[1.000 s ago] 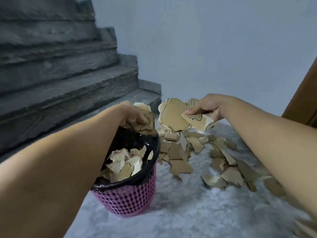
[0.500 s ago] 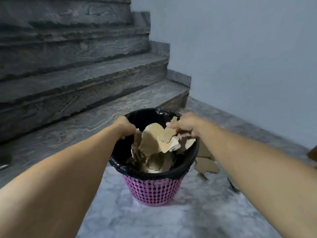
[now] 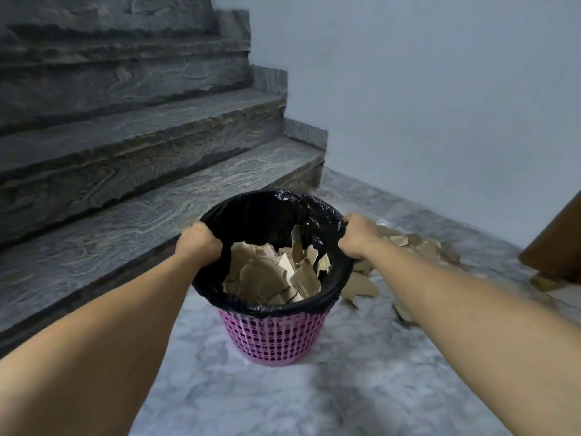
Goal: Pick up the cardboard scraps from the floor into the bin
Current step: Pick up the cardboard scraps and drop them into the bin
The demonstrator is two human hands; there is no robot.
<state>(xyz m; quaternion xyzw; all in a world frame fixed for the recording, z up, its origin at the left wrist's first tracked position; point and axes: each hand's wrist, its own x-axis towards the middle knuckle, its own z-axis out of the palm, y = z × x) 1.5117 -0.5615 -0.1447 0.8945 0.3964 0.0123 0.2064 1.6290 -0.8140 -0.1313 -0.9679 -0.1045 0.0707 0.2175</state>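
A pink mesh bin (image 3: 274,336) lined with a black bag stands on the marble floor in the middle of the view. Brown cardboard scraps (image 3: 270,275) fill its lower half. My left hand (image 3: 198,245) grips the left side of the rim, fingers curled over the bag. On the opposite side, my right hand (image 3: 356,236) is closed on the rim. More cardboard scraps (image 3: 418,245) lie on the floor to the right of the bin, partly hidden behind my right forearm.
Dark stone stairs (image 3: 125,171) rise at the left, the lowest step just behind the bin. A pale wall (image 3: 424,89) runs along the back. A brown wooden door edge (image 3: 556,247) stands at the far right. Grey marble floor (image 3: 314,398) spreads in front.
Both hands let their scraps fall into the bin and moved out to grip its rim on either side. The view has turned left, so the floor pile sits further right.
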